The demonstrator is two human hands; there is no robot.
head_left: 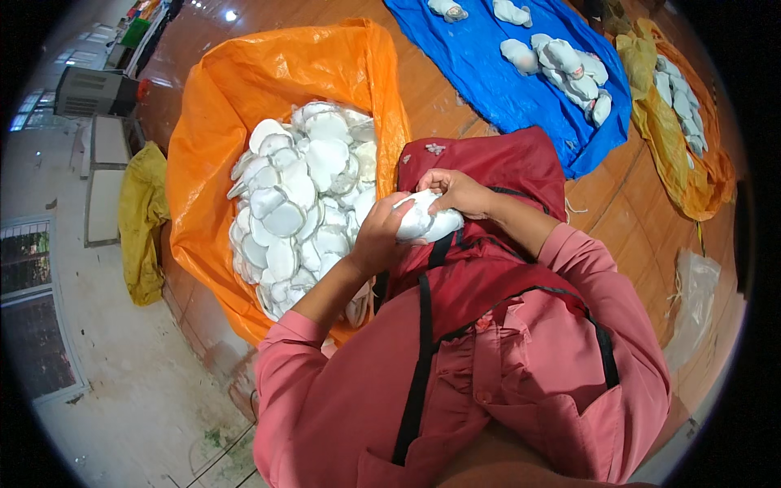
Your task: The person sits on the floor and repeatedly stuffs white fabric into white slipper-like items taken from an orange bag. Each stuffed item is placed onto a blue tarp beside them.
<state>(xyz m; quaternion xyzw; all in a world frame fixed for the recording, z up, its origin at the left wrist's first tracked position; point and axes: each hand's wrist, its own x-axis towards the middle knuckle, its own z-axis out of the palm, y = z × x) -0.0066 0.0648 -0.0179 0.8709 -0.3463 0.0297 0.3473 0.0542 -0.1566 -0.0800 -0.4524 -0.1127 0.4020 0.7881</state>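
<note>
A white padded cloth piece point(427, 221) sits over my lap, held between both hands. My left hand point(378, 236) grips its left side with the fingers curled on it. My right hand point(457, 192) holds its upper right edge. Under the hands lies a dark red apron point(488, 268) with black straps, worn over pink sleeves. Just left of my left hand, a big orange sack point(236, 89) lies open with a heap of several white rounded pieces point(301, 203) inside.
A blue sheet point(488, 65) at the top carries several finished white pieces point(561, 65). A yellow-orange sack point(675, 154) with more white pieces lies at the right. A yellow cloth point(142, 220) lies at the left by a pale floor. A clear plastic bag point(691, 301) rests on the wooden floor point(618, 211).
</note>
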